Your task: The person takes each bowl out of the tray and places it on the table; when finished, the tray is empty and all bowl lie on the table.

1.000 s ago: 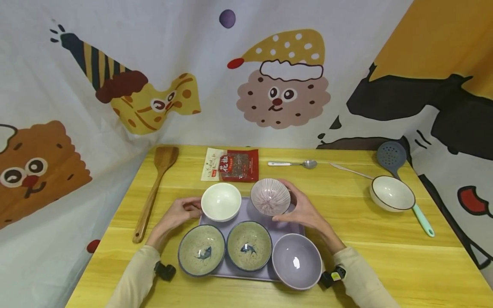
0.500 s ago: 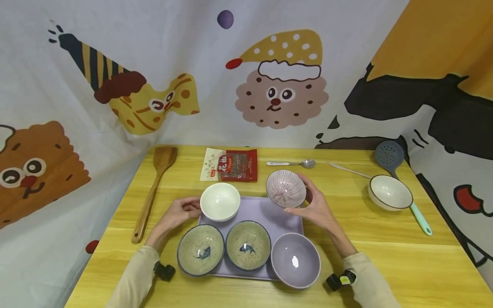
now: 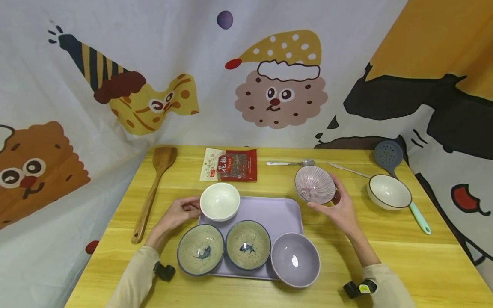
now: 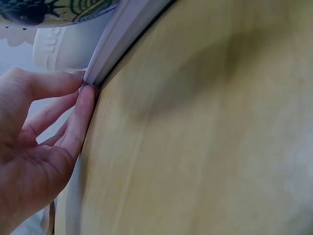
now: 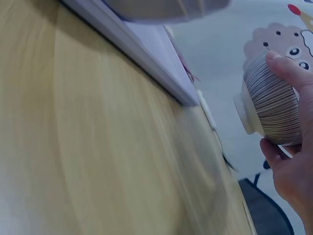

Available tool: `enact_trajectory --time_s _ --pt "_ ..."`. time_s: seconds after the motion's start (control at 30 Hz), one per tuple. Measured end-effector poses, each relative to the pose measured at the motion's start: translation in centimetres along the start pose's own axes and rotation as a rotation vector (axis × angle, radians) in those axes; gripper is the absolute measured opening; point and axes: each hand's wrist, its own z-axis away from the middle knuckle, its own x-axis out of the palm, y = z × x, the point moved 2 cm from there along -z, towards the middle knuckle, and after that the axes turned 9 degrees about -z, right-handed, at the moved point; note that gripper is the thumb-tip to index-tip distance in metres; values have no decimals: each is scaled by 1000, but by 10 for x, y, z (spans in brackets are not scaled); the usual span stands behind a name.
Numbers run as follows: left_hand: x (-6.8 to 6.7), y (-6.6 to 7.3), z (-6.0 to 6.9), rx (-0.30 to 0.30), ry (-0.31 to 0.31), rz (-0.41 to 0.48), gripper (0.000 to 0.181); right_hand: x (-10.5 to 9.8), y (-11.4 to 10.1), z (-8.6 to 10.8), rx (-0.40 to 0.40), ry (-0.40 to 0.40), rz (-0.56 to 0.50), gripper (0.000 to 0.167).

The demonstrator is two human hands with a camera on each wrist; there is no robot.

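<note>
A: What does the right hand (image 3: 339, 207) have hold of?

B: A small round ceramic bowl with fine pinkish-purple stripes (image 3: 313, 185). Thumb and fingers spread about as wide as the bowl, curved against its outer wall, holding it above the yellow wooden table (image 3: 393, 244).

A: And the left hand (image 3: 178, 214)?

B: Its thumb and fingertips meet on the edge of a lilac rectangular tray (image 3: 269, 208), pinching it.

A: What lies close by?

B: Just right of the left hand, a plain white round bowl (image 3: 219, 202) stands on the tray. On that hand's near side, to its right, come two speckled grey-green bowls (image 3: 248, 245), each with a blue fish inside. Left of the right hand and nearer the person, a glossy lavender round bowl (image 3: 295, 260) overhangs the tray's corner.

A: Farther out?

B: Left of the left hand, a brown wooden spatula (image 3: 155, 188). Beyond that hand, to its right, a red-and-cream flat packet (image 3: 228, 165). Right of the right hand, a cream round bowl with a dark rim (image 3: 389, 192). Beyond the right hand, to its left, a white-handled metal spoon (image 3: 289, 163); beyond it to the right, a dark grey perforated skimmer (image 3: 388, 156).
</note>
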Motion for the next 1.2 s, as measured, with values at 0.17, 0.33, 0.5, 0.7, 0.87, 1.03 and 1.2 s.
enact_trajectory --time_s 0.17,0.33,0.5,0.7,0.87,1.03,1.2 --pt "0 2 1 3 -4 -7 52 -17 2 7 43 80 23 104" --pt "0 3 2 11 -7 -12 51 -35 9 14 51 180 72 103" --pt "1 3 2 9 -2 -19 50 -48 17 21 69 265 94 99" --pt "1 2 3 11 6 -29 49 -57 25 26 150 331 109 101" --pt "1 2 3 11 12 -33 50 -60 28 30 194 378 149 102" --pt "1 0 2 20 19 -36 48 -59 31 31 205 423 194 97" --pt "1 0 2 26 14 -30 49 -57 33 29 216 459 239 98"
